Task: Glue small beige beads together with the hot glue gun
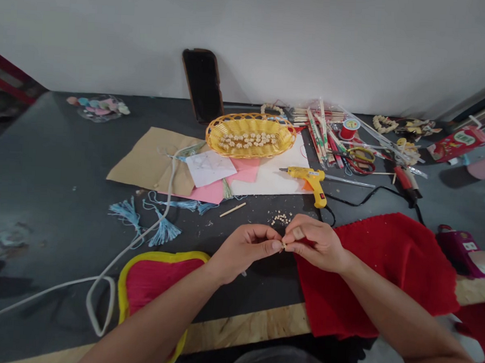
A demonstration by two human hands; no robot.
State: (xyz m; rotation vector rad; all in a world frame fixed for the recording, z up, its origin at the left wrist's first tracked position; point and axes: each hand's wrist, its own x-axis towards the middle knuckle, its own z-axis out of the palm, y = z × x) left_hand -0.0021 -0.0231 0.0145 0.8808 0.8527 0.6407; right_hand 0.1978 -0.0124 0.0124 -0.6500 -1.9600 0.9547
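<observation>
My left hand (pixel 250 248) and my right hand (pixel 318 244) meet over the dark table, thumbs and fingertips pinched together. Between them is a tiny pale yellowish piece (pixel 283 245), mostly covered by the fingers, too small to make out its kind. A tan patch, perhaps a bandage, shows on a right finger. Just beyond the hands lies a scatter of small pale bits (pixel 281 218). A yellow glue gun (pixel 308 177) rests behind the right hand. Farther back, a yellow woven basket (pixel 250 154) holds several pale, flower-like clusters (pixel 248 142).
Red felt (pixel 376 264) lies under my right forearm, a yellow-edged red pad (pixel 156 280) by the left. A white cable (pixel 142 236) crosses near blue tassels (pixel 164 231). Scissors (pixel 359 160), wrapped sticks (pixel 316 134), a leaning phone (pixel 202 84) and a drink carton (pixel 459 144) stand farther back.
</observation>
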